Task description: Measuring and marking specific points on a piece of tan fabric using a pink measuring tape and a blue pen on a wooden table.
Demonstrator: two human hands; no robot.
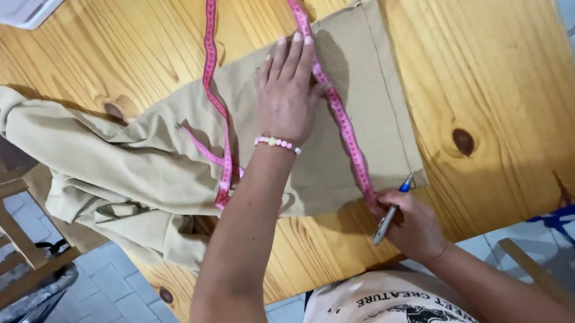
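A beige garment lies spread on a wooden table, its hemmed end toward the right. A pink measuring tape runs across the cloth. My left hand lies flat on the cloth, fingers together, pressing the tape near its upper part. My right hand sits at the near edge of the cloth, pinching the tape's lower end while also holding a pen with a blue tip. A second run of the tape crosses the cloth to the left of my left hand.
Part of the garment hangs off the table's left edge. A white machine corner stands at the far left of the table. A wooden chair sits left of the table over a tiled floor. Blue cord lies on the floor at right.
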